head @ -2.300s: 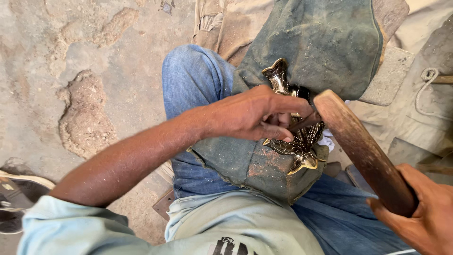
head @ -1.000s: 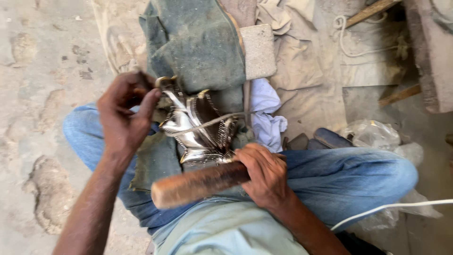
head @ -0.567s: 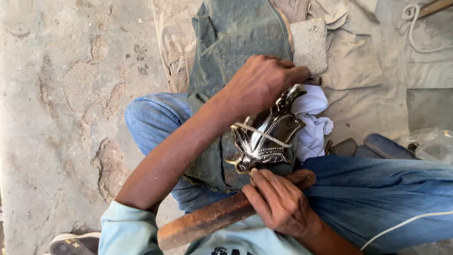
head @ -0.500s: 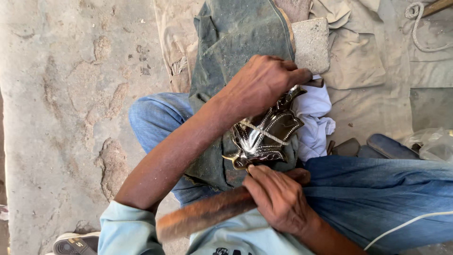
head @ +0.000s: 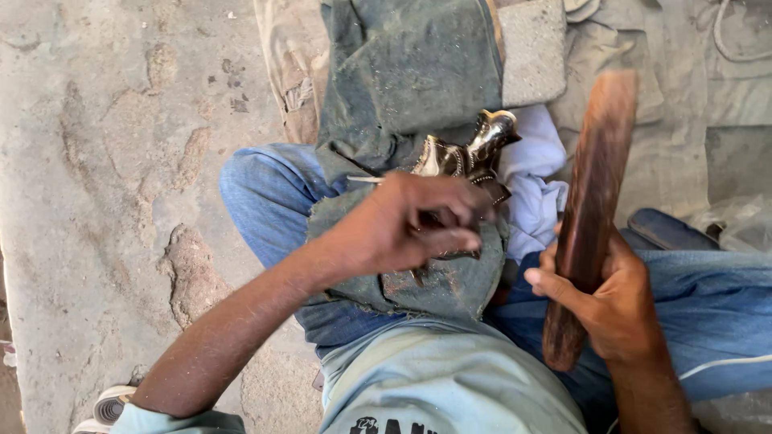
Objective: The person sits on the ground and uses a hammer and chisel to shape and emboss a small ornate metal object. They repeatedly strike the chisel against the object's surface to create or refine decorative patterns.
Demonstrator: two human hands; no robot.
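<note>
Fingers: left hand (head: 410, 225) clamped on metal ornament (head: 466, 157), steadying it on lap cloth (head: 418, 72) | right hand (head: 615, 301) wrapped around raised wooden stick (head: 587, 209), seemingly poised to strike

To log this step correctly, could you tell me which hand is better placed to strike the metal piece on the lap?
Probably right: the right hand grips the wooden stick, raised, while the left hand steadies the metal piece.

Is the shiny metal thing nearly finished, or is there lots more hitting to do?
Looks partly done: the shiny metal piece already shows raised, shaped ridges. Right now the left hand presses it onto the denim pad on the lap, and the right hand holds the wooden mallet lifted. The left hand hides much of the piece, so what's left is unclear.
</note>
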